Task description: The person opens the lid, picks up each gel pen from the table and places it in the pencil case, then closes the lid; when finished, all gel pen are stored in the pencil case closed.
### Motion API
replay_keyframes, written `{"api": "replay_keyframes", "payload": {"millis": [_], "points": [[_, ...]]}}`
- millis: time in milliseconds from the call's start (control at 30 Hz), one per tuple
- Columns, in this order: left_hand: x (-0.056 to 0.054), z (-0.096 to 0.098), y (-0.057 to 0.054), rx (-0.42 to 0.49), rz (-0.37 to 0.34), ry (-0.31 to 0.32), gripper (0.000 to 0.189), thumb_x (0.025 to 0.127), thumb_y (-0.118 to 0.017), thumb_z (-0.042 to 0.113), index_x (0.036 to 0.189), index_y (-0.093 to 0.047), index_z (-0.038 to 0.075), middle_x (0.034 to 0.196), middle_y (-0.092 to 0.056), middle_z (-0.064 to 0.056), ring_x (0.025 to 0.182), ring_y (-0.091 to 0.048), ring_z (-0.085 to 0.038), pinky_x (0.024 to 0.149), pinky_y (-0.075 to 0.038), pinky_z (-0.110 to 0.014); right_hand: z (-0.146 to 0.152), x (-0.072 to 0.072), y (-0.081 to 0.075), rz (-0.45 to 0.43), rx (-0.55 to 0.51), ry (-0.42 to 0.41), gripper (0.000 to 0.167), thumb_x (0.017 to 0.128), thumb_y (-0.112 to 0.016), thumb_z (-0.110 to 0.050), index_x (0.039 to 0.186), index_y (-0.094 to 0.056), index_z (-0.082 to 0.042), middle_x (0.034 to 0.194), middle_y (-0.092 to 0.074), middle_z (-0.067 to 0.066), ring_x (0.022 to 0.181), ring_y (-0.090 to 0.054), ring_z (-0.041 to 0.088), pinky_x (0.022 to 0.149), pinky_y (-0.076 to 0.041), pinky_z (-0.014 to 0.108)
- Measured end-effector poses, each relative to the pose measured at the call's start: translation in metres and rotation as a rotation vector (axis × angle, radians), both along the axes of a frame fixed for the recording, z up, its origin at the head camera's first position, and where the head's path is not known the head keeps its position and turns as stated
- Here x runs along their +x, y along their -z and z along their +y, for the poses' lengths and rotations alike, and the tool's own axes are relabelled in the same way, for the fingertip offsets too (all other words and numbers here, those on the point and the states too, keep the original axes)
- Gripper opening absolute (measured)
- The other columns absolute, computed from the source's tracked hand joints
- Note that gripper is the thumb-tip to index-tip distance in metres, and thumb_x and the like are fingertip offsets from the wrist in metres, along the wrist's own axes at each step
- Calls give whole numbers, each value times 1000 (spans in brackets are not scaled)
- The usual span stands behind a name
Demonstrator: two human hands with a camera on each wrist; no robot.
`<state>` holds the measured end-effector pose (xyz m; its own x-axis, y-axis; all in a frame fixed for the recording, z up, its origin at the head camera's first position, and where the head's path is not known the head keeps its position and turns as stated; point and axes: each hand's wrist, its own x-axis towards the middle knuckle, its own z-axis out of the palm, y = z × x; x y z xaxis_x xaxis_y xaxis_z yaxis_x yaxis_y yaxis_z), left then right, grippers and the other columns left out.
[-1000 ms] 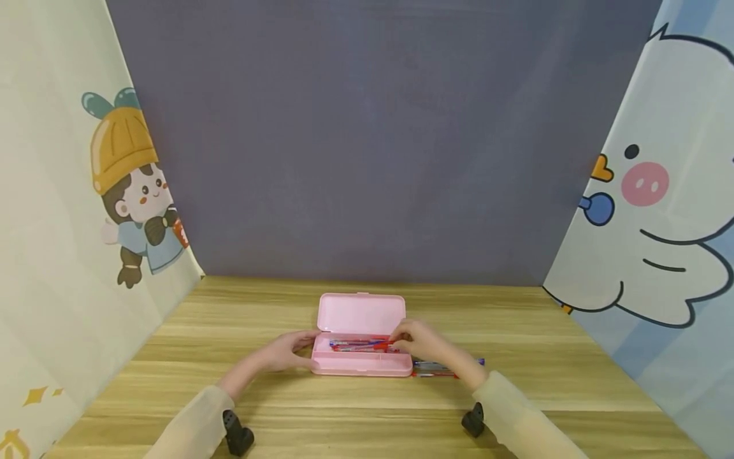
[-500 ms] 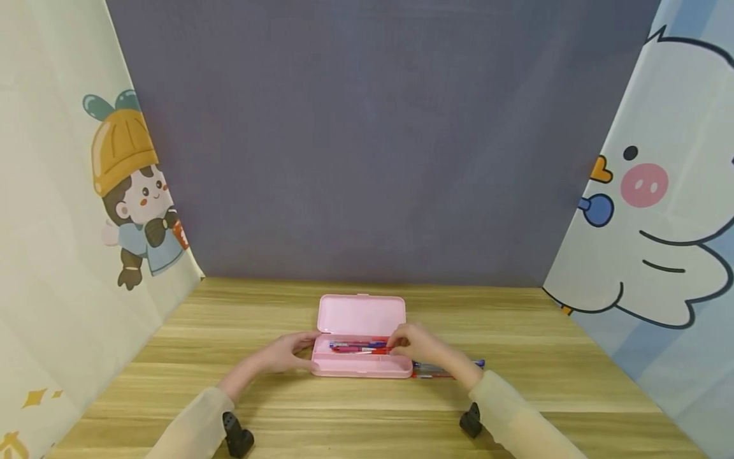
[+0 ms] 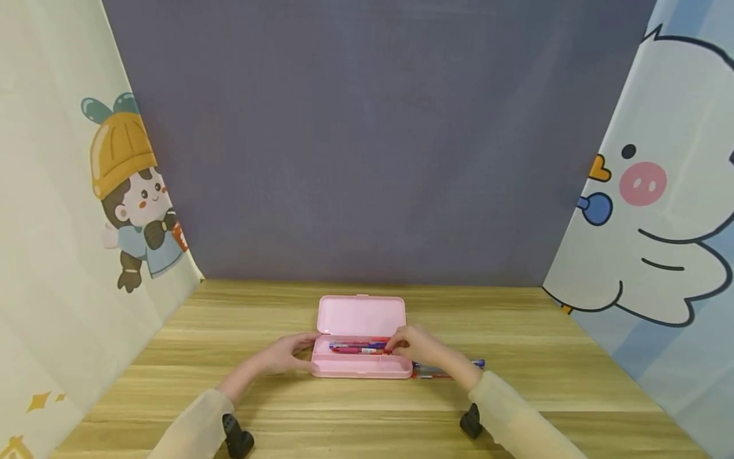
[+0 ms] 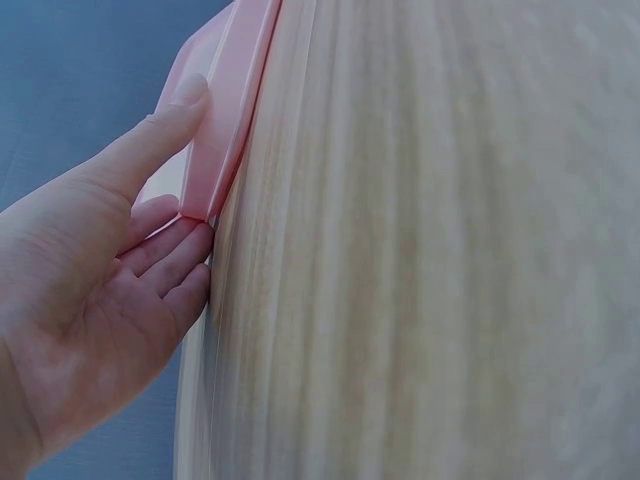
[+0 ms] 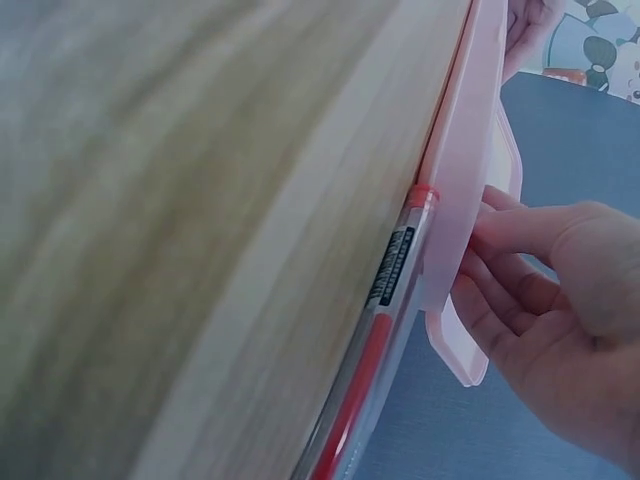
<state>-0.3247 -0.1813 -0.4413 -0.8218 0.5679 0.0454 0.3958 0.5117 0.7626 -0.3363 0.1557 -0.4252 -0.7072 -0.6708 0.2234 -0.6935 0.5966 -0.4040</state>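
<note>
A pink pencil case (image 3: 344,366) stands with its lid raised on the wooden table in the head view. Several pens (image 3: 357,347), red and blue, lie in its long rear compartment. My left hand (image 3: 282,354) holds the case's left end; in the left wrist view its thumb lies on the pink wall and the fingers are bent at the corner. My right hand (image 3: 421,344) reaches over the right end, pinching the end of a red pen (image 3: 367,350) low in the compartment. In the right wrist view the case wall hides its fingertips.
More pens (image 3: 432,370) lie on the table (image 3: 355,414) just right of the case, partly under my right forearm. One clear pen with a red cap (image 5: 385,310) shows close up beside the case. A dark panel (image 3: 367,159) stands behind the table, with cartoon-printed sheets at both sides.
My right hand has lowered slightly and shifted a little left, and the red pen has come down from a slant to lie flat among the others. My left hand stays in place.
</note>
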Motion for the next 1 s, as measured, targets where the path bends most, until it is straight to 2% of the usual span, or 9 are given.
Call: {"api": "replay_keyframes", "payload": {"millis": [100,300,600,767,1000], "points": [[0,0,1,0,7,5,79,78,-76,28,139,-38,-5,139,-43,-28,129,-41,-42,108,-34,-51,0,1,0,-4,1,4,8,86,-63,-1,87,-71,-5,86,-69,5,76,-60,10,64,-51,18],[-1,-1,3,7,-5,-11,79,78,-76,29,140,-39,-3,140,-43,-27,130,-41,-40,109,-33,-50,0,1,-1,21,6,3,8,85,-64,-1,81,-71,-4,83,-68,5,75,-60,12,64,-51,20],[0,-1,3,0,11,-10,79,78,-76,29,139,-39,-4,139,-43,-28,129,-41,-41,108,-34,-50,1,0,-1,61,37,-23,9,85,-65,-2,86,-74,-3,80,-65,4,72,-58,9,62,-48,17],[-1,-1,4,10,1,-2,79,78,-76,29,140,-38,-3,140,-42,-28,130,-41,-41,108,-34,-50,7,0,-2,13,-25,-11,11,87,-64,-3,93,-72,-2,88,-68,6,79,-61,14,68,-52,21],[-1,-1,3,13,13,10,78,79,-76,26,139,-38,-5,139,-42,-29,129,-41,-43,108,-34,-51,21,1,-13,-25,-116,31,14,89,-63,-10,97,-71,-3,92,-71,7,79,-60,8,68,-53,21]]}}
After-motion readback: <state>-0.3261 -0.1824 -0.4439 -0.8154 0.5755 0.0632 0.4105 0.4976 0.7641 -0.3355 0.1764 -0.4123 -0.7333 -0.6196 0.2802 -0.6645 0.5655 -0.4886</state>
